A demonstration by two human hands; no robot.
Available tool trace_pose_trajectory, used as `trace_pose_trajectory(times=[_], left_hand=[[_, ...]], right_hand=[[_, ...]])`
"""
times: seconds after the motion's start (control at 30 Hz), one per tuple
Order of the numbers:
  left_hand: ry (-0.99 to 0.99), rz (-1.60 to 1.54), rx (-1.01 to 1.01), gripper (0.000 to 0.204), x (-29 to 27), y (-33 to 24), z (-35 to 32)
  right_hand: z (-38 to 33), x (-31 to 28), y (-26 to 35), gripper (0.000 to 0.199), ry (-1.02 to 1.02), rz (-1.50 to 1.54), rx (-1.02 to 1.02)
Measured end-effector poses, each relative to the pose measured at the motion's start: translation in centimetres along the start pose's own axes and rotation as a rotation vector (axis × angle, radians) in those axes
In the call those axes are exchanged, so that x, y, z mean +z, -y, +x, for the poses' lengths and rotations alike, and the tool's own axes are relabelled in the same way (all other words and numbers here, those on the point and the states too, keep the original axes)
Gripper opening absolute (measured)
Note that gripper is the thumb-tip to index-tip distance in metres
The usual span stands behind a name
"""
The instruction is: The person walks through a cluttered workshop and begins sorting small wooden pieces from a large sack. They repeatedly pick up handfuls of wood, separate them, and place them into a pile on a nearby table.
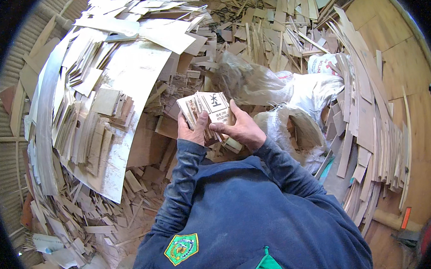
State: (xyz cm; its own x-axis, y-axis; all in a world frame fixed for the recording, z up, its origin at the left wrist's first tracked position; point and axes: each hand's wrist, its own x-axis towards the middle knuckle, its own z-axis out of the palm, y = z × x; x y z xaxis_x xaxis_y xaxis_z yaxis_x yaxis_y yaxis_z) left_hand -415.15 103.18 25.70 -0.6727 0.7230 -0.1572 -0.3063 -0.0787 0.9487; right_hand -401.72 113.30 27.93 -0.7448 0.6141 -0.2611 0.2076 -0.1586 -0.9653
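Both my hands are closed round a bundle of small thin wood pieces (217,105) in front of my chest. The pieces stand side by side with uneven edges, and the outermost face on the right carries dark printed marks. My left hand (191,130) grips the bundle's left side, its thumb lying over the edges. From the right, my right hand (245,128) holds the printed piece, with its thumb across the lower front. Most of my fingers are hidden behind the bundle.
At the left, a large pale board (137,65) bears stacks of small wood slats (90,137). Wood offcuts (267,18) cover the floor ahead. White plastic sacks (316,91) lie to the right, one with its mouth open. Long strips (362,110) lean along the wooden wall (398,49).
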Motion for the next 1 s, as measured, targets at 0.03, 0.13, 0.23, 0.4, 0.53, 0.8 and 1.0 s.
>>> trace_pose_trajectory(times=[0.03,0.13,0.23,0.4,0.53,0.8,1.0], left_hand=[[0.006,0.011,0.003,0.058,-0.6,-0.4,0.3],[0.020,0.067,0.024,0.057,-2.4,-1.8,1.3],[0.020,0.124,0.048,0.058,-4.2,-3.2,2.2],[0.042,0.167,0.065,0.067,-7.4,-5.6,3.8],[0.032,0.162,0.052,0.072,-8.8,-6.9,4.4],[0.071,0.145,0.079,0.074,-11.0,-8.8,5.7],[0.079,0.142,0.124,0.069,-12.5,-8.7,6.4]], right_hand=[[0.6,0.7,0.2,0.087,-0.052,-0.042,0.057],[2.2,2.2,0.7,0.089,0.062,0.129,0.017],[3.7,3.9,1.5,0.089,0.138,0.101,-0.102],[4.5,7.0,3.5,0.070,0.260,0.558,-0.038],[6.0,9.7,3.8,0.078,0.214,0.554,-0.066],[8.0,13.3,2.3,0.108,0.204,0.348,-0.194],[8.0,14.7,3.6,0.102,0.245,0.615,-0.136]])
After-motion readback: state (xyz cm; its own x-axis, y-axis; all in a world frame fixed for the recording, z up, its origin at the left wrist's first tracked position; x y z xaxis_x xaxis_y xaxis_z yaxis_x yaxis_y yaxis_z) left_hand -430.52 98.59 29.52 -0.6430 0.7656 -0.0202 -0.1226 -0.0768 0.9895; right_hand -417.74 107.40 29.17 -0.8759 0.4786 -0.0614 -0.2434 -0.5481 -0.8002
